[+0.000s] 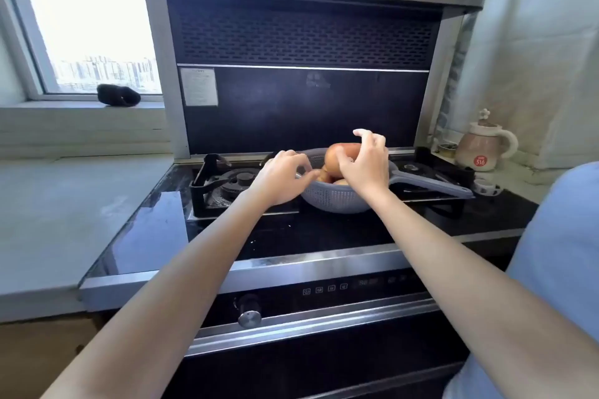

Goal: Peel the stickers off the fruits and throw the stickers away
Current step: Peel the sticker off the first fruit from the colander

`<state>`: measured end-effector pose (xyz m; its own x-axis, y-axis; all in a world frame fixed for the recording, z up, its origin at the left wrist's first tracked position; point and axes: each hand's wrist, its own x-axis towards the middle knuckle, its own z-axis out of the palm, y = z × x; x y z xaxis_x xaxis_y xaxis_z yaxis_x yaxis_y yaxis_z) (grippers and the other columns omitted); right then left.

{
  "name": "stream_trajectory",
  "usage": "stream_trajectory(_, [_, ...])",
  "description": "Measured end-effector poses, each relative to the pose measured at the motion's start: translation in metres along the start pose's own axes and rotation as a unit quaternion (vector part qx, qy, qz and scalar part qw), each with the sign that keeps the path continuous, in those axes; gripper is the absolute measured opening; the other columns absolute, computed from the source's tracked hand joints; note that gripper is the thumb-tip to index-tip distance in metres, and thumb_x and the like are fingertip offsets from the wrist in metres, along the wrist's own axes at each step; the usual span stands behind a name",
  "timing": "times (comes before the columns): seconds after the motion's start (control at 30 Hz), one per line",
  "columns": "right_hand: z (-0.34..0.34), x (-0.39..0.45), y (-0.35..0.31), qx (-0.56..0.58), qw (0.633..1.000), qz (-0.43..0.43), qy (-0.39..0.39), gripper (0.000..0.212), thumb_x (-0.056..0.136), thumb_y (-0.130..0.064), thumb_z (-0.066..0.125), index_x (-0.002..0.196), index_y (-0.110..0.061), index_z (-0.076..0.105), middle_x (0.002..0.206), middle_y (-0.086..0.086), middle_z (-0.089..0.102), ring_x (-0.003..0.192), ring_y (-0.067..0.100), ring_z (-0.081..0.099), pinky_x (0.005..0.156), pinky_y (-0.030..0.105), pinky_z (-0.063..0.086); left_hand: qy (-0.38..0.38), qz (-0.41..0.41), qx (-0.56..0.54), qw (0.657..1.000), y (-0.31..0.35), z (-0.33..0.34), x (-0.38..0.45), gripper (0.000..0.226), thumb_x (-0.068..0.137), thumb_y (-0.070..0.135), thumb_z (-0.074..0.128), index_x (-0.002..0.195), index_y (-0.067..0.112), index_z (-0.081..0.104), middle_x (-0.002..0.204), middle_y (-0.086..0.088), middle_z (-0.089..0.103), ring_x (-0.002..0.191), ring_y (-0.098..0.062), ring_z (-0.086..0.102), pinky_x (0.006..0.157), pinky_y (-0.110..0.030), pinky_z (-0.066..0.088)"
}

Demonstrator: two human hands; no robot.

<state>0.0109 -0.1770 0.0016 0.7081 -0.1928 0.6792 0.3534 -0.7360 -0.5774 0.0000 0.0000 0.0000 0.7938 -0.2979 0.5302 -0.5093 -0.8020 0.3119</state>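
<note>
Two hands, right hand (364, 165) holding one apple (342, 157), one colander (330, 199)

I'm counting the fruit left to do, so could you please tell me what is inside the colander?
The colander holds several reddish-orange fruits; the right hand grips the top one. The hands hide the rest, so I cannot count them or see stickers.

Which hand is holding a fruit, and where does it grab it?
The right hand grips the top apple by its right side, over the colander. The left hand holds nothing visible.

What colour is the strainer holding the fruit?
The strainer is pale grey-blue plastic, seen in the head view.
</note>
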Motion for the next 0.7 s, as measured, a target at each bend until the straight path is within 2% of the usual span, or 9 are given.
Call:
stream_trajectory(0.17, [0.004, 0.012, 0.01, 0.039, 0.995, 0.089, -0.035, 0.05, 0.091, -0.039, 0.057, 0.136, -0.02, 0.046, 0.137, 0.011, 0.043, 0.119, 0.031, 0.051, 0.093, 0.035, 0.04, -0.034, -0.002, -0.076, 0.997, -0.008, 0.01, 0.001, 0.034, 0.082, 0.05, 0.067, 0.09, 0.016, 0.067, 0.096, 0.006, 0.067, 0.098, -0.014, 0.06, 0.084, -0.032, 0.047])
stream_trajectory(0.3, [0.005, 0.018, 0.014, 0.073, 0.984, 0.127, -0.099, 0.07, 0.081, -0.056, 0.064, 0.141, -0.029, 0.04, 0.142, 0.007, 0.039, 0.127, 0.026, 0.045, 0.103, 0.037, 0.037, -0.029, 0.012, -0.108, 0.994, -0.013, 0.015, 0.004, 0.024, 0.079, 0.041, 0.075, 0.085, 0.019, 0.066, 0.089, 0.011, 0.066, 0.088, -0.008, 0.059, 0.076, -0.021, 0.041])
stream_trajectory(0.4, [-0.001, 0.025, 0.02, 0.053, 0.977, 0.121, -0.167, 0.076, 0.078, -0.052, 0.071, 0.143, -0.029, 0.039, 0.142, 0.01, 0.038, 0.128, 0.027, 0.044, 0.108, 0.04, 0.037, -0.023, 0.013, -0.122, 0.992, -0.015, 0.017, 0.005, 0.02, 0.08, 0.034, 0.076, 0.086, 0.017, 0.068, 0.093, 0.007, 0.068, 0.09, -0.008, 0.059, 0.08, -0.023, 0.043])
stream_trajectory(0.5, [-0.005, 0.029, 0.028, 0.019, 0.978, 0.082, -0.192, 0.073, 0.079, -0.042, 0.075, 0.142, -0.025, 0.042, 0.138, 0.011, 0.041, 0.124, 0.027, 0.047, 0.104, 0.037, 0.038, -0.023, 0.009, -0.141, 0.99, -0.015, 0.017, 0.006, 0.022, 0.08, 0.031, 0.076, 0.088, 0.011, 0.07, 0.096, 0.002, 0.071, 0.094, -0.011, 0.062, 0.087, -0.028, 0.048])
stream_trajectory(0.6, [-0.005, 0.03, 0.031, 0.009, 0.978, 0.085, -0.193, 0.073, 0.074, -0.049, 0.078, 0.135, -0.028, 0.045, 0.129, 0.008, 0.043, 0.113, 0.024, 0.05, 0.093, 0.032, 0.036, -0.03, 0.006, -0.143, 0.989, -0.014, 0.016, 0.006, 0.023, 0.08, 0.031, 0.076, 0.09, 0.01, 0.071, 0.097, 0.001, 0.072, 0.097, -0.012, 0.063, 0.089, -0.031, 0.048])
stream_trajectory(0.7, [-0.004, 0.031, 0.033, 0.014, 0.978, 0.083, -0.192, 0.068, 0.072, -0.052, 0.078, 0.127, -0.029, 0.047, 0.117, 0.0, 0.05, 0.106, 0.021, 0.051, 0.089, 0.033, 0.038, -0.035, 0.003, -0.146, 0.989, -0.014, 0.014, 0.005, 0.024, 0.081, 0.031, 0.076, 0.091, 0.01, 0.071, 0.098, 0.001, 0.072, 0.1, -0.013, 0.062, 0.091, -0.031, 0.048])
